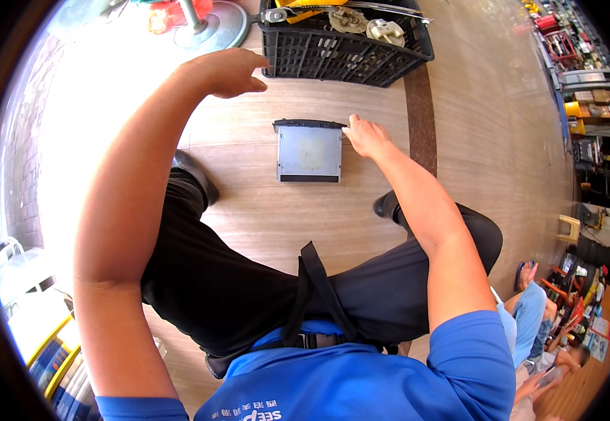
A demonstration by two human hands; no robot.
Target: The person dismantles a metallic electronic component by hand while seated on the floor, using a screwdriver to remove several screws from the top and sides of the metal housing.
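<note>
A boxy silver metal unit with a black front panel, resembling a car stereo (310, 151), lies on the floor between my feet. The fingers of my right hand (369, 137) are closed at the right end of its black panel; the exact grip is small in view. My left hand (235, 73) is stretched out at the left side of a black plastic crate (347, 59), thumb and fingers apart, with nothing visible in it. Whether its fingertips touch the crate I cannot tell.
The crate holds metal rods, yellow items and pale round parts (385, 31). Left of it stands a round metal base with a pole (210, 24), beside red plastic (179, 14). Crowded shelves (592, 105) line the right. Another person (536, 330) sits at lower right.
</note>
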